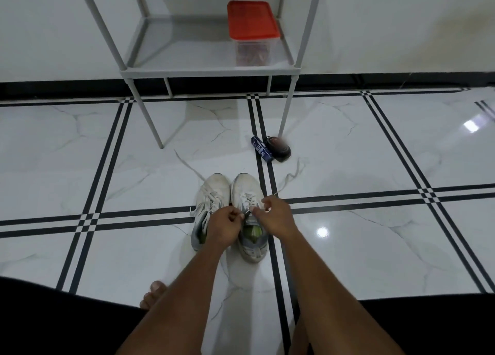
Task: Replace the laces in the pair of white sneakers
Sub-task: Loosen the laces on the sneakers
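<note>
Two white sneakers stand side by side on the tiled floor, toes pointing away from me. The left sneaker (211,194) has loose white laces, with one end trailing up-left across the tile. My left hand (223,227) pinches a lace at the tongue of the right sneaker (246,187). My right hand (276,215) pinches the other end of that lace (290,176), which trails up-right over the floor. Both hands hover over the right sneaker's upper eyelets.
A small dark package (261,149) and a black rounded object (280,148) lie beyond the shoes near a leg of a grey metal shelf (209,72). A clear box with a red lid (251,19) stands on the shelf. My bare toes (154,294) show at lower left.
</note>
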`<state>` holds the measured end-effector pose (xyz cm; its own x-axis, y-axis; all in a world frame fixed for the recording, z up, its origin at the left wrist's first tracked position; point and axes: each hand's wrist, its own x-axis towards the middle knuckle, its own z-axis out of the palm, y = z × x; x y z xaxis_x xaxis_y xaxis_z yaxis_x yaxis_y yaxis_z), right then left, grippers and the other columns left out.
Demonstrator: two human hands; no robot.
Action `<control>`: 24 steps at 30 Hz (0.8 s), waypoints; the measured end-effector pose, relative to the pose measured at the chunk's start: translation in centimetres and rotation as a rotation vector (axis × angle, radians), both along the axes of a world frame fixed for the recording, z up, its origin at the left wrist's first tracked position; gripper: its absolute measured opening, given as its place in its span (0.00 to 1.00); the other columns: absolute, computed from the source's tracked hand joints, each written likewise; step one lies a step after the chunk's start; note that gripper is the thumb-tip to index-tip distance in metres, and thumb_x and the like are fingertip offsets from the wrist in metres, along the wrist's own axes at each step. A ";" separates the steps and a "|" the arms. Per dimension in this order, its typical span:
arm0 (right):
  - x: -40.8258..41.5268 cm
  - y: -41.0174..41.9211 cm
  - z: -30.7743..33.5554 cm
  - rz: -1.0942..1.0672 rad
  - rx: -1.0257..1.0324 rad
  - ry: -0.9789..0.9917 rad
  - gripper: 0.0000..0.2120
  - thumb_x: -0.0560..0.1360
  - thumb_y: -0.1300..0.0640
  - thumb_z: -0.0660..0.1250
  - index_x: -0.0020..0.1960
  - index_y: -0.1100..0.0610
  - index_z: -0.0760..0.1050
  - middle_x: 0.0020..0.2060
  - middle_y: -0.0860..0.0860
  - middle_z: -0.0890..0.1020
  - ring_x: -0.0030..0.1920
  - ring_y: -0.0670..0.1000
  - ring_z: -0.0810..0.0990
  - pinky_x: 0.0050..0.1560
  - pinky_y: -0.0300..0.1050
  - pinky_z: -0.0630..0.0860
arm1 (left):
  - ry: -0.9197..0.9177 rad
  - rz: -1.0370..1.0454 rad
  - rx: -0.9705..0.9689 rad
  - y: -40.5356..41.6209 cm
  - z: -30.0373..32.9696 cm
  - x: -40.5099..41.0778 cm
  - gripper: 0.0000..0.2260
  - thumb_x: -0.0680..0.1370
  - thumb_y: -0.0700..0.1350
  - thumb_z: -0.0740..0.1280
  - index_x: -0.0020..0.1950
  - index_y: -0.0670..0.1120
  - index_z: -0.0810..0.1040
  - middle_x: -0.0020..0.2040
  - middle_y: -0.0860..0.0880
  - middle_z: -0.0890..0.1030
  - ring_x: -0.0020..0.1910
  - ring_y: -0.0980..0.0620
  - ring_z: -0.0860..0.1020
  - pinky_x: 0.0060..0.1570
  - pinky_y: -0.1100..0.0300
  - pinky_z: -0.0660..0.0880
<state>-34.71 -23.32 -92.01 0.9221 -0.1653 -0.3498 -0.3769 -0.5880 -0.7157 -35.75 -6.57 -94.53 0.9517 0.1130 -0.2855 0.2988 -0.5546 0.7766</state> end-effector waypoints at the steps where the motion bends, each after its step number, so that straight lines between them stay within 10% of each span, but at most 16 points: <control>1: -0.4 0.4 -0.7 0.035 -0.014 0.002 0.21 0.76 0.46 0.77 0.63 0.57 0.80 0.54 0.52 0.85 0.55 0.53 0.83 0.58 0.49 0.79 | 0.003 0.006 0.002 0.0 0.0 0.1 0.03 0.78 0.46 0.73 0.46 0.49 0.85 0.40 0.53 0.85 0.42 0.54 0.82 0.46 0.58 0.77; 12: -0.2 -0.2 -2.2 0.049 -0.121 -0.163 0.16 0.77 0.61 0.68 0.63 0.47 0.79 0.55 0.52 0.78 0.51 0.52 0.81 0.57 0.50 0.79 | -0.009 0.052 0.020 -0.6 -0.4 0.2 0.04 0.79 0.45 0.71 0.53 0.50 0.80 0.41 0.54 0.82 0.42 0.53 0.80 0.45 0.60 0.71; 24: -0.2 1.6 -1.8 0.311 -0.408 -0.237 0.07 0.80 0.51 0.68 0.55 0.50 0.83 0.59 0.47 0.76 0.53 0.52 0.81 0.49 0.51 0.80 | 0.022 0.032 -0.041 0.4 -1.0 0.4 0.04 0.79 0.45 0.71 0.53 0.50 0.79 0.40 0.56 0.82 0.42 0.54 0.81 0.49 0.56 0.76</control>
<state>-34.91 -21.70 -93.83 0.9946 0.0479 -0.0920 0.0013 -0.8926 -0.4508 -35.32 -6.20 -95.54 0.9412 0.1308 -0.3114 0.3331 -0.5121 0.7917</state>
